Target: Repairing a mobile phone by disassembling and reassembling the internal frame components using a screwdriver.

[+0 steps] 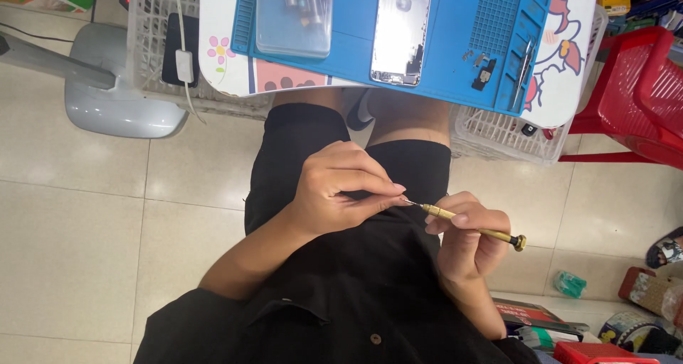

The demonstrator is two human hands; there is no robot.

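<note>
Holding a slim brass precision screwdriver (475,225) over the lap, the right hand (462,239) is closed around its shaft, with the knurled cap sticking out to the right. The left hand (341,190) meets it at the other end, its thumb and forefinger pinched shut on the fine tip (408,202); whether they grip the bit alone or a tiny screw on it is too small to tell. Both hands sit close together above the black clothing (341,293), well clear of the table.

Farther out, a blue work mat (356,51) lies on the small white table (569,79). On it rests an opened phone shell (402,30), face up and showing bare metal inside, so the dismantling looks well advanced. A few small dark parts (485,72) lie just beside it to the right, next to tweezers (523,69), and a clear plastic box (294,15) of tools sits at the left. Judging from this, the tool tip is being readied or cleared away from the phone; nothing is being turned in the shell right now, and the loose parts are not yet fitted back
</note>
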